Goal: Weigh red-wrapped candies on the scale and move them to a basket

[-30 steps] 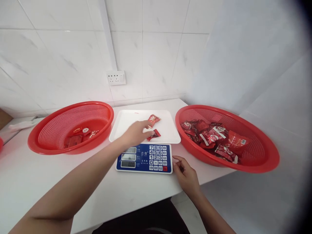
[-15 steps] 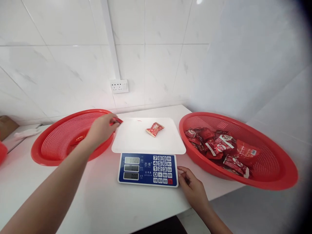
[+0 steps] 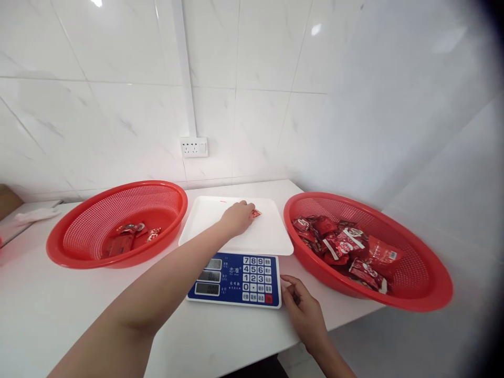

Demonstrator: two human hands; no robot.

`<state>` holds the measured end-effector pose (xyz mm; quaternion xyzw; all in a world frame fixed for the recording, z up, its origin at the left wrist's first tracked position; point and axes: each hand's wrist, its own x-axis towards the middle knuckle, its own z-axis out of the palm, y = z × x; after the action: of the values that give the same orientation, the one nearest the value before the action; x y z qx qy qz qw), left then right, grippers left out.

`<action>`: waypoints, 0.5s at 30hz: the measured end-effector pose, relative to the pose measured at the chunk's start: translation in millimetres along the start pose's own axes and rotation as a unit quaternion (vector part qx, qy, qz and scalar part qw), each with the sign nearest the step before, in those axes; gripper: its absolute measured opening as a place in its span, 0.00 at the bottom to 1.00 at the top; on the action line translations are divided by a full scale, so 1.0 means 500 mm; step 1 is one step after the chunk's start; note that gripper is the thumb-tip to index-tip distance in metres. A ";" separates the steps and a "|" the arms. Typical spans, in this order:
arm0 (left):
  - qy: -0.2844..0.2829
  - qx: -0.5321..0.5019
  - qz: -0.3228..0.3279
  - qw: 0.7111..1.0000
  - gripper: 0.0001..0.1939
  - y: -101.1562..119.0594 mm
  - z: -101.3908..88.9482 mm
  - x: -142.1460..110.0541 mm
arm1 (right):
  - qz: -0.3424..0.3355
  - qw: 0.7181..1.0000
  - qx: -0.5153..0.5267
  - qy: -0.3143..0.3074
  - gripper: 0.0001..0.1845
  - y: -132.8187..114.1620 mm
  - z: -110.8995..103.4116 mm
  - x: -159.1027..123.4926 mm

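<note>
My left hand (image 3: 238,217) reaches over the white pan (image 3: 205,231) of a digital scale (image 3: 236,281), fingers closed around a small red wrapped candy (image 3: 255,213). Only the candy's right end shows past my fingertips. At the scale's lower right side, my right hand (image 3: 302,310) has its thumb and curled fingers against the blue keypad body's edge. To the left stands a red perforated basket (image 3: 88,220) with a few red packets (image 3: 120,244) and a patterned candy (image 3: 154,234) at its bottom.
A second red basket (image 3: 425,299), on the right, holds several red snack packets (image 3: 346,241) and reaches past the table (image 3: 189,341) edge. Behind is a tiled wall with a power socket (image 3: 194,147). A whitish cloth-like item (image 3: 37,216) lies far left.
My left hand has moved right, from the left basket's rim to the candy on the pan. The red packet it held is no longer visible in it. My right hand stays by the scale.
</note>
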<state>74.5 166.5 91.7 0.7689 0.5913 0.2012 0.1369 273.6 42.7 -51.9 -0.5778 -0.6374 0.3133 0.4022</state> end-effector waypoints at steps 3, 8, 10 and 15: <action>0.010 -0.043 -0.024 0.999 0.10 -0.005 0.002 -0.001 | -0.008 1.000 0.011 0.016 0.18 0.003 0.002 -0.003; 0.045 -0.191 -0.077 0.978 0.13 -0.036 -0.038 -0.044 | -0.039 0.995 0.038 0.084 0.17 -0.012 -0.020 -0.007; 0.031 -0.274 -0.086 0.957 0.14 -0.033 -0.060 -0.075 | -0.072 0.990 0.050 0.106 0.16 -0.046 -0.041 0.002; -0.042 -0.449 -0.078 0.889 0.13 0.014 -0.095 -0.147 | -0.164 0.982 0.096 0.019 0.22 -0.207 -0.076 0.075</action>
<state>42.1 92.6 126.2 0.5844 0.4898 0.4012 0.5076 256.3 63.2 61.2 -0.4300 -0.6828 0.2913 0.5138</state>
